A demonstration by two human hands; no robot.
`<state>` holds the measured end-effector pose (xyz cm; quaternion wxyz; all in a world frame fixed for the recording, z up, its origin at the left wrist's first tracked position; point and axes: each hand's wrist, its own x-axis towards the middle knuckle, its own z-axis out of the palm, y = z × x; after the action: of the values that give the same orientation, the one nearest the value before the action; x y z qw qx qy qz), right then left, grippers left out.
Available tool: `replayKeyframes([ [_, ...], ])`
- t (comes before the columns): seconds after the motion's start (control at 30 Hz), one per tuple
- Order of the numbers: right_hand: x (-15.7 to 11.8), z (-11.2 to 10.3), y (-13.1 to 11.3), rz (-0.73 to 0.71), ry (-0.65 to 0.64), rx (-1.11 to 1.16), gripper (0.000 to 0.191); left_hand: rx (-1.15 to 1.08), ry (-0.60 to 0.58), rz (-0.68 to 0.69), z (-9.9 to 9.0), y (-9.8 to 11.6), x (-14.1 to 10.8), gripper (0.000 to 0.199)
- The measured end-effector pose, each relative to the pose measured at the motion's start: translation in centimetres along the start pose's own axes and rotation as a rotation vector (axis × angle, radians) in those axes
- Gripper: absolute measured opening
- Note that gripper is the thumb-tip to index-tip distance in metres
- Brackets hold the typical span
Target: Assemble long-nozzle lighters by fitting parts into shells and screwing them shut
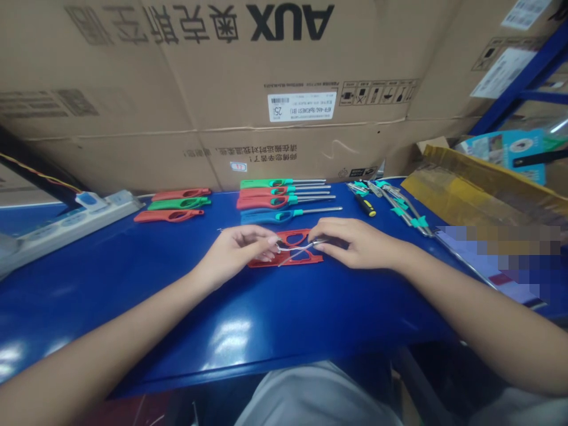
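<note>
My left hand (242,247) is closed in a pinch on one end of some thin white wires (293,248). The wires run across to my right hand (350,242), whose fingers pinch a metal tube (318,242); most of the tube is hidden by the hand. A thin clear tube (289,258) slants down and left from the right fingertips. Beneath both hands lie red lighter casing halves (310,259) on the blue table (266,319), partly covered by my left fingers.
Long-nosed lighters (266,201) in green, red and blue lie behind my hands. Loose casings (171,216) and a power strip (80,228) are left. Right are metal tubes (406,207), a yellow-black screwdriver (366,205) and a yellow-taped box (483,183). Cardboard (177,89) walls the back.
</note>
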<state>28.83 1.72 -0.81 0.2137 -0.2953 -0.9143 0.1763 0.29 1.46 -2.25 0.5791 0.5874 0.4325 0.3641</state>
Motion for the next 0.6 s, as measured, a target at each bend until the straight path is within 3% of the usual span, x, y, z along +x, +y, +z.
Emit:
replayKeyframes([
  [0.13,-0.03,-0.14,-0.18,0.027,-0.055,0.002,0.016,0.031,-0.003,0.011,0.06,-0.02,0.01,0.033],
  [0.27,0.01,-0.47,-0.44,0.074,-0.139,0.050,0.014,0.160,0.002,0.121,-0.03,-0.28,0.05,0.031],
  [0.43,0.01,-0.64,-0.57,0.050,-0.153,0.094,0.013,0.386,-0.024,0.224,-0.21,-0.77,-0.16,0.026],
  [0.6,-0.07,-0.77,-0.58,0.038,-0.155,0.091,0.010,0.396,-0.033,0.232,-0.11,-0.82,-0.33,0.025],
])
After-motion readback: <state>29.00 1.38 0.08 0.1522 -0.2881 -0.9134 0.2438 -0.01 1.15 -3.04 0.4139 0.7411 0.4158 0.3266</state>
